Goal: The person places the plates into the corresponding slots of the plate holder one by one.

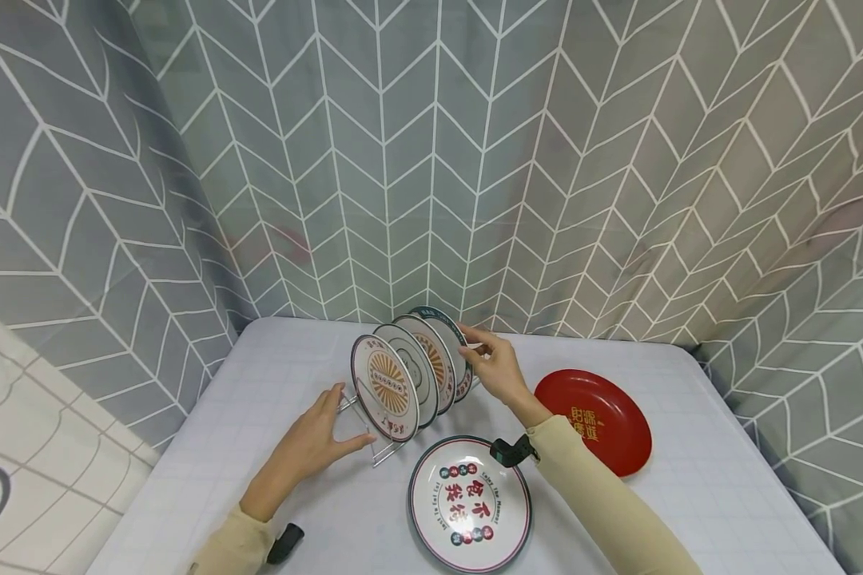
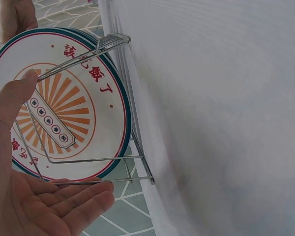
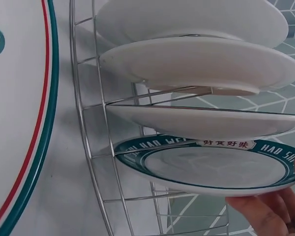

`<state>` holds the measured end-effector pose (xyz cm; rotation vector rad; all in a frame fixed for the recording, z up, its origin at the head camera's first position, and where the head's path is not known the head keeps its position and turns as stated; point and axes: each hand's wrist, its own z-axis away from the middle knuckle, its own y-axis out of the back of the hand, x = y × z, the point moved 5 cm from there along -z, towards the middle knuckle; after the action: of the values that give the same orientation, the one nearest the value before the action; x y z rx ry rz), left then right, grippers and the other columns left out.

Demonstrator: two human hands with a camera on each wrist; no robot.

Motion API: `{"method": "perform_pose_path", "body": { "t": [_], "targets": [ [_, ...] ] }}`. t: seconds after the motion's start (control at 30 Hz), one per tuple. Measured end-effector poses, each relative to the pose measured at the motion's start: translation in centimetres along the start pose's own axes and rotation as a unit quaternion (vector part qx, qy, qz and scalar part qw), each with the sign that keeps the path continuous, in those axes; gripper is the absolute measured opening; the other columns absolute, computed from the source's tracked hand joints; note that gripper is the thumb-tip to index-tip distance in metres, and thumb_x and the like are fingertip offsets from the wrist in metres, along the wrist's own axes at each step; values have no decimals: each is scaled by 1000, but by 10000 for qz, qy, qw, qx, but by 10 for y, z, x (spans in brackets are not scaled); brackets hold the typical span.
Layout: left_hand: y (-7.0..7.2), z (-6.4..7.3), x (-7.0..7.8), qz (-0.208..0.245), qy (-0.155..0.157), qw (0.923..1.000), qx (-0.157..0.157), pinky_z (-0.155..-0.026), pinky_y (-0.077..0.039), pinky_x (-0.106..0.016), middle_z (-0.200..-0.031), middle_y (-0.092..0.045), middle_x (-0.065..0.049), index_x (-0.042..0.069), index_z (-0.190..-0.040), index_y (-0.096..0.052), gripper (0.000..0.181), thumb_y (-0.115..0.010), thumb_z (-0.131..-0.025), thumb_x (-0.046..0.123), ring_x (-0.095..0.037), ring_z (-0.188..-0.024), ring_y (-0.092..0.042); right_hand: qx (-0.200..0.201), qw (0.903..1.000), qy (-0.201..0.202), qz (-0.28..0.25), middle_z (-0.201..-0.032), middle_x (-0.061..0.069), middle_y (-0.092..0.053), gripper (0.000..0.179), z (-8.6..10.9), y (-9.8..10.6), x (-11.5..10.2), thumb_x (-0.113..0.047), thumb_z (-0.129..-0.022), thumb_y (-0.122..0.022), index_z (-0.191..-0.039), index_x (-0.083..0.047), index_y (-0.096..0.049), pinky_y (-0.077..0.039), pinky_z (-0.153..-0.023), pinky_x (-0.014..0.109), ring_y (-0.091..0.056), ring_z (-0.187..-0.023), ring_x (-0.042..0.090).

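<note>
A wire dish rack (image 2: 98,160) holds several round plates standing on edge, one behind another. My right hand (image 1: 499,366) pinches the edge of the rearmost plate (image 3: 216,169), which has a teal band with white lettering. That plate leans in the rack's wires, behind the other plates. My left hand (image 1: 320,431) holds the rack's near left end, thumb on one wire and fingers along another. Just past it stands the front plate (image 2: 54,108), with an orange sunburst and red characters. The middle plates (image 3: 201,59) show mostly white undersides in the right wrist view.
A white plate (image 1: 470,503) with a teal and red rim and red characters lies flat before the rack. To the right, partly behind the right forearm, is a red oval dish (image 1: 611,415) with gold characters. A patterned curtain (image 1: 475,160) hangs behind the white-covered table (image 1: 726,495).
</note>
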<state>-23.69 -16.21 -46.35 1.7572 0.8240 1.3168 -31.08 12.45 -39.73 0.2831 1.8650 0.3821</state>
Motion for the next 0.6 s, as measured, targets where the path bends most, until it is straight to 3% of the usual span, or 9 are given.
{"method": "perform_pose_path", "body": {
  "t": [0.1,0.17,0.33,0.5,0.6],
  "targets": [
    [0,0,0,21,1,10000,29,-101,-48,-56,-142,-45,-32,-7,-147,-30,108,-75,-76,60,-46,-126,-53,-41,9997,95,219,-118,18,-66,41,1,1,0,-8,-93,-66,-133,-11,-62,-50,-58,21,-64,-86,28],
    [-1,1,0,51,5,10000,11,-101,-48,-56,-142,-45,-32,-7,-147,-30,108,-75,-76,60,-47,-126,-52,18,9989,251,390,-120,17,-67,42,3,4,-3,-11,-92,-68,-134,-11,-61,-54,-68,25,-66,-93,30],
    [-4,1,1,101,-30,9999,-47,-102,-47,-56,-143,-45,-32,-7,-148,-30,108,-73,-77,62,-47,-127,-51,243,9984,493,131,-122,15,-68,44,16,21,-10,-14,-92,-69,-134,-8,-60,-60,-84,34,-67,-104,29],
    [-1,1,1,13,-6,10000,-19,-101,-48,-55,-142,-46,-32,-8,-147,-30,108,-74,-77,61,-47,-125,-53,74,9998,149,-116,-125,18,-66,43,34,33,-2,-11,-94,-66,-136,-6,-57,-61,-79,29,-64,-104,21],
    [1,1,0,4,-3,10000,-27,-101,-48,-55,-142,-46,-32,-7,-148,-29,107,-73,-78,61,-47,-125,-53,38,9998,-27,-210,-126,21,-65,42,42,37,4,-7,-94,-64,-136,-2,-57,-61,-80,33,-62,-105,19]
  ]
}}
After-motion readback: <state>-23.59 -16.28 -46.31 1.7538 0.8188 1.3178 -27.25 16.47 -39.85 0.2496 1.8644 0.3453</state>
